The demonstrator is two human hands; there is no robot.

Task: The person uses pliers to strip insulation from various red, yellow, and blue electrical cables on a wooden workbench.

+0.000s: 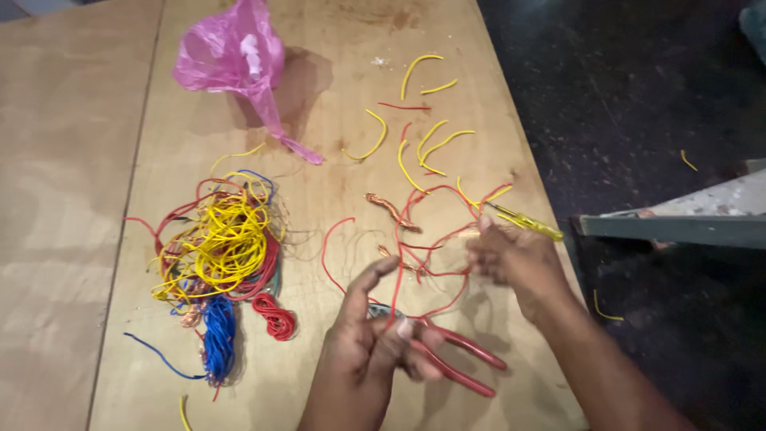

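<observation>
Left hand [375, 339] pinching red wire [396, 275], right hand [515, 259] blurred

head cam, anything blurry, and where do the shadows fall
Head view: right hand is motion-blurred, left hand sharper; the pink bag casts a soft shadow to its right on the table; floor at right is dark.

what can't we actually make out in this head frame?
- Right hand: motion-blurred, its grip cannot be told.
- Pliers: jaws hidden behind the left hand.
- Tangled wire pile: strands overlap, too fine to trace.
- Grey slab: cut off by the right edge.
</observation>
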